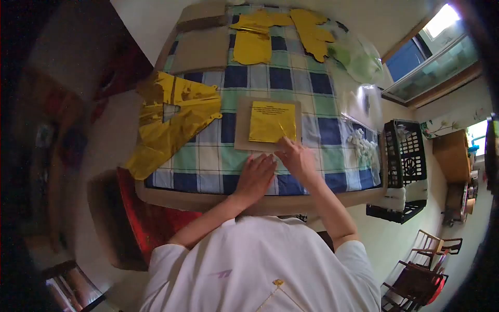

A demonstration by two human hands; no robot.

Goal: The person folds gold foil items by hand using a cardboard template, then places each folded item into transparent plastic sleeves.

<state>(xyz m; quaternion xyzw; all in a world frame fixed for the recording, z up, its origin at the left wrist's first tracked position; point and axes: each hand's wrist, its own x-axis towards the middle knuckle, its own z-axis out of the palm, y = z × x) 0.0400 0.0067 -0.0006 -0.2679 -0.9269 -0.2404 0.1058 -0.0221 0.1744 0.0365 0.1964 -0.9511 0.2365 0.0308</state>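
A flat square gold foil packet (pixel 266 125) with small dark print along its top lies on a slightly larger piece of brown cardboard (pixel 242 122). Light glints off a crease at its lower right. My right hand (pixel 297 160) reaches the packet's lower right edge, fingers curled and drawn together; what lies between the fingertips is too small to make out. Just below the cardboard, my left hand (pixel 255 177) rests on the checked tablecloth (pixel 208 166), fingers stretched out and nothing visible in them. Its fingertips come close to my right thumb.
Gold foil shapes lie at the left (pixel 176 112), back middle (pixel 252 47) and back right (pixel 309 34). Brown cardboard sheets (pixel 200 52) are stacked back left. Clear plastic bags (pixel 364 101) and a white bundle (pixel 362 148) lie right. A black crate (pixel 405 156) stands beyond the table edge.
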